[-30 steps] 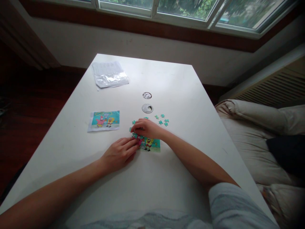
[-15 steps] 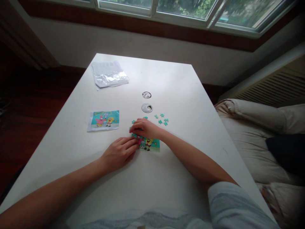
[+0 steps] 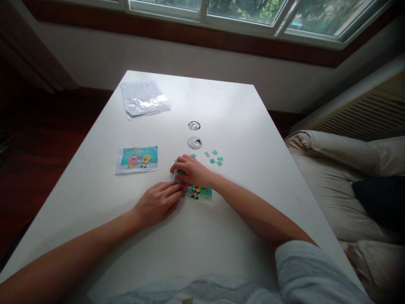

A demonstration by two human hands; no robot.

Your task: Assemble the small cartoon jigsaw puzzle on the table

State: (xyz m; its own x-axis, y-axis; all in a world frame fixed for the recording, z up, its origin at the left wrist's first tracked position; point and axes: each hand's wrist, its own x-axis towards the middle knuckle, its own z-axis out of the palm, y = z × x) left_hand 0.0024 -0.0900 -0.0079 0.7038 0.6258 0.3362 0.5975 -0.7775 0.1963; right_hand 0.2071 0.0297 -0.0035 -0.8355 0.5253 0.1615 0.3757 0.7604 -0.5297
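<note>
Head view: right hand (image 3: 190, 169) sits on the part-built puzzle (image 3: 202, 192) mid-worktop (image 3: 202, 240), fingers curled over its top-left corner; can't tell if that grip pinches a piece. Left hand (image 3: 157, 203) lies flat, grip open, fingertips touching the puzzle's left edge. Loose pieces (image 3: 214, 158) just beyond; reference picture (image 3: 137, 159) to the left.

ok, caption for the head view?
Left hand and right hand at a part-built cartoon jigsaw, white table; loose teal pieces beyond, reference picture left.

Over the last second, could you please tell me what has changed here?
The right hand crept slightly left over the half-built colourful cartoon jigsaw; nothing visibly picked up or released. The left hand kept resting at its left edge; the loose teal pieces and printed reference picture stayed put.
</note>
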